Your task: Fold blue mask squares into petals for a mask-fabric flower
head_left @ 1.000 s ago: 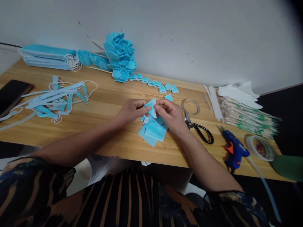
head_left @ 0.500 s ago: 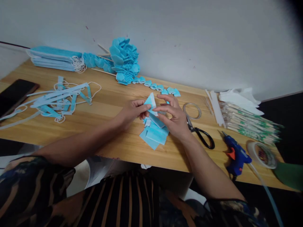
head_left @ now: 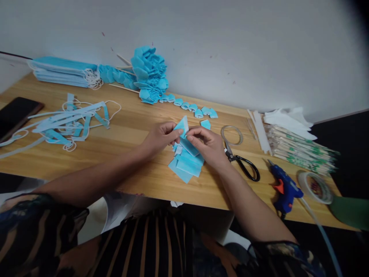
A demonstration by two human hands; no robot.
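My left hand (head_left: 160,137) and my right hand (head_left: 206,144) meet over the middle of the wooden table (head_left: 132,127). Both pinch a small light-blue fabric piece (head_left: 182,126) held up between the fingertips, folded to a point. Under the hands lies a loose pile of cut blue rectangles (head_left: 186,161). A row of small folded blue petals (head_left: 196,109) runs along the table just behind the hands, leading to a blue fabric flower bunch (head_left: 148,75) on sticks by the wall.
Black-handled scissors (head_left: 240,161) and a tape ring (head_left: 231,134) lie right of my right hand. A blue glue gun (head_left: 284,186), a tape roll (head_left: 314,186), wrapped sticks (head_left: 300,148) and white sheets (head_left: 286,119) sit further right. Cut mask strips (head_left: 66,123), stacked masks (head_left: 62,71) and a phone (head_left: 17,115) lie left.
My right hand had opened its fingers over the piece half a second ago; now it pinches the piece again beside the left fingertips. The view shifted slightly.
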